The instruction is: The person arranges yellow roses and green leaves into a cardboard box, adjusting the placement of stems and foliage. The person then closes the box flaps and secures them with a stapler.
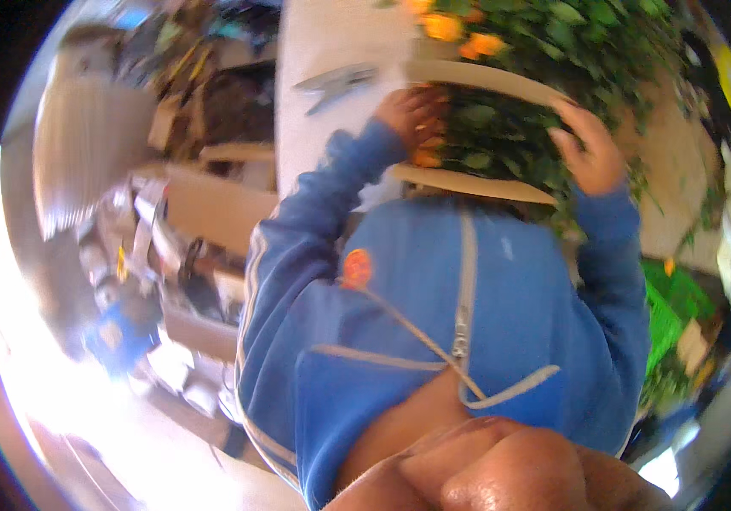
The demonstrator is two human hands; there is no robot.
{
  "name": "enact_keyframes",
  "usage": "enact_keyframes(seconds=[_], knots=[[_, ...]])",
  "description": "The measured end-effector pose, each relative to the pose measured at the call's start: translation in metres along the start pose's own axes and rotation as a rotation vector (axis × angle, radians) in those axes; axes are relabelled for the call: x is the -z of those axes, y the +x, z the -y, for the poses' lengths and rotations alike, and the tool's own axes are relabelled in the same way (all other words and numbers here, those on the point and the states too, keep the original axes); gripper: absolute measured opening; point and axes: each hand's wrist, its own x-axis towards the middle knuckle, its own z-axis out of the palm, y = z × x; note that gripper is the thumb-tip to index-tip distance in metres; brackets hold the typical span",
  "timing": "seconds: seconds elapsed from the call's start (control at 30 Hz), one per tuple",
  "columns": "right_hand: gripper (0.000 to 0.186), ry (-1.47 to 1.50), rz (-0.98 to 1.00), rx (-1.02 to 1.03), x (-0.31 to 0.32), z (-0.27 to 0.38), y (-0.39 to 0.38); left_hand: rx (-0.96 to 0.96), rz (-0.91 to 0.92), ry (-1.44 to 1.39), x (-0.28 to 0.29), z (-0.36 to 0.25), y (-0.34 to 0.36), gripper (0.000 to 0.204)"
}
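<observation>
A brown cardboard box (485,180) stands in front of my body, with green leafy stems (502,140) lying in it. Orange flower heads (425,157) show at its left end. My left hand (417,119) lies over that end, its blurred fingers stretched toward the flowers. At the far right corner of the box is my right hand (589,149), thumb and fingers apart, the fingertips by the far cardboard wall. Nothing shows between them. A grey plier-like hand tool (336,83) lies on the pale tabletop (319,43) beyond my left forearm.
More orange flowers (444,27) and a mass of green foliage (587,47) lie beyond the box. To the left are open cardboard boxes (221,209) and a pale ribbed roll or bundle (84,145). A green crate (668,307) stands at the right.
</observation>
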Motion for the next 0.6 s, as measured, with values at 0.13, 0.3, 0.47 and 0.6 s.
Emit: enact_keyframes(seconds=[0.13,0.3,0.47,0.6], knots=[[0.018,0.273,-0.263,-0.398,0.047,0.01,-0.053,0.368,-0.451,-0.105,0.033,0.004,-0.061,0.031],[0.022,0.29,-0.372,-0.161,0.061,0.015,-0.082,1.014,-0.522,0.351,0.075,-0.016,-0.253,0.054],[0.021,0.349,-0.354,-0.036,0.046,0.021,-0.079,1.495,0.121,0.435,0.032,-0.062,-0.397,0.089],[0.016,0.347,-0.353,-0.009,0.043,0.036,-0.081,1.533,0.306,0.376,-0.001,-0.058,-0.425,0.086]])
